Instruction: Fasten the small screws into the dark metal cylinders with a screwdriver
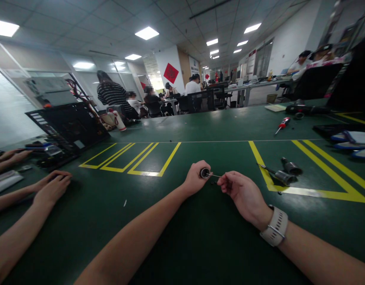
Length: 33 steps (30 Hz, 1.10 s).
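My left hand [196, 178] is closed around a dark cylindrical part [204, 173], whose round open end with a shiny rim faces me. Between the fingertips of my right hand [242, 192] is a thin metal rod [215, 175]. Its far tip reaches the mouth of the cylinder; whether it goes inside I cannot tell. Small black pieces [213, 183] lie on the green table [176, 237] just below the rod. To the right, two more dark cylindrical parts [292, 168] rest near a yellow tape line, one with a slim shaft [265, 168] beside it.
A red-handled screwdriver [282, 124] lies farther back on the right. White and blue gloves [356, 138] are at the right edge. On the left, another person's hands [53, 186] rest on the table near a black panel-like device [69, 126]. A white cup [118, 120] stands behind it.
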Each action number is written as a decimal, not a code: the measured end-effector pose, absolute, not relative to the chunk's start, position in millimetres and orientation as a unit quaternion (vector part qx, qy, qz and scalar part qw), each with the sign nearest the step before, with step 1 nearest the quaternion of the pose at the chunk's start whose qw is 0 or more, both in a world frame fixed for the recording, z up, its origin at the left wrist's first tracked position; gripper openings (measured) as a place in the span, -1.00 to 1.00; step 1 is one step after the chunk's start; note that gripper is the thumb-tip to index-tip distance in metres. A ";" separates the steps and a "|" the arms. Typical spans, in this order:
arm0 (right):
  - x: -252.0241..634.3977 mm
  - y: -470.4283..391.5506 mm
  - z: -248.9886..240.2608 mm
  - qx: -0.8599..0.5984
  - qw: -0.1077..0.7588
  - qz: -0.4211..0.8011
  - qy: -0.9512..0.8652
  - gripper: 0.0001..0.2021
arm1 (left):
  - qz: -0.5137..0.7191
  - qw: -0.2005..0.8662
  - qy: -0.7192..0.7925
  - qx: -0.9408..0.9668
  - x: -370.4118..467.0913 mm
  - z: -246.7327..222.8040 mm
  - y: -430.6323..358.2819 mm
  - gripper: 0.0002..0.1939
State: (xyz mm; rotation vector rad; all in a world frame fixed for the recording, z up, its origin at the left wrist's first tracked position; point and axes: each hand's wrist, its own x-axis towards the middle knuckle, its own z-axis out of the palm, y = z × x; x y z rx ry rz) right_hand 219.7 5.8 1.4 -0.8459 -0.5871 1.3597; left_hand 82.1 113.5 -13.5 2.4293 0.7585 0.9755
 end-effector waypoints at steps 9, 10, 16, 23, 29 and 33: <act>215.2 1.4 -1.6 -0.406 0.656 0.544 -0.328 -0.88 | 0.342 0.192 0.287 0.874 83.8 -12.9 112.9 -0.90; 214.1 0.3 -2.0 -0.421 0.649 0.528 -0.351 -0.87 | 0.329 0.165 0.298 0.881 83.7 -12.1 111.8 -0.92; 213.6 -0.2 -4.4 -0.435 0.630 0.515 -0.385 -0.85 | 0.277 0.055 0.331 0.900 83.4 -9.6 105.8 -0.89; 217.8 4.8 0.0 -0.370 0.665 0.587 -0.278 -0.87 | 0.344 0.174 0.285 0.878 82.5 -12.2 111.7 -0.89; 219.1 5.2 -1.9 -0.365 0.657 0.603 -0.268 -0.87 | 0.353 0.247 0.270 0.861 82.7 -14.4 114.8 -0.87; 215.1 1.6 -2.2 -0.391 0.667 0.551 -0.312 -0.87 | 0.339 0.173 0.305 0.873 83.4 -12.9 112.7 -0.93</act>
